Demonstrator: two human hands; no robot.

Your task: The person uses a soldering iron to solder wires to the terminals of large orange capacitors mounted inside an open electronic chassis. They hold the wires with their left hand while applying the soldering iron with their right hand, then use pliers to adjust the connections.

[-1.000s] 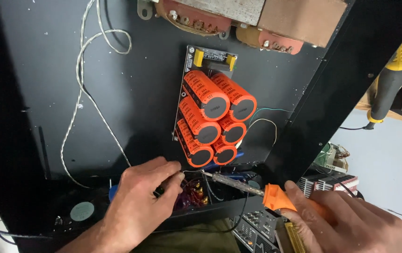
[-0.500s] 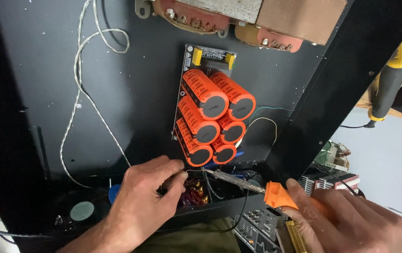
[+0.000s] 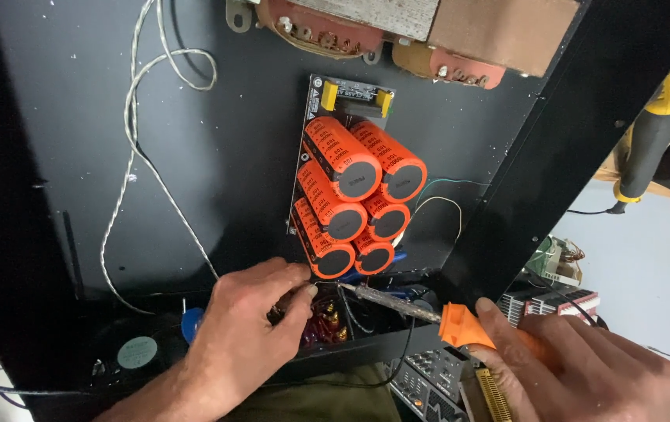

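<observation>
My right hand grips the orange handle of a soldering iron; its metal shaft points left, with the tip just under the lowest of several orange capacitors on a small black board. My left hand reaches into the bottom of the black metal chassis, fingertips pinched beside the iron's tip, right under the capacitors. What the fingers pinch is hidden. Red and yellow terminals sit just below the tip.
A transformer is mounted at the chassis top. A pale twisted wire loops down the left. A small fan and a blue part lie at the bottom left. A yellow drill and circuit boards are to the right.
Nothing has clearly moved; both hands and the iron keep the same place beneath the capacitors, with only slight camera drift.
</observation>
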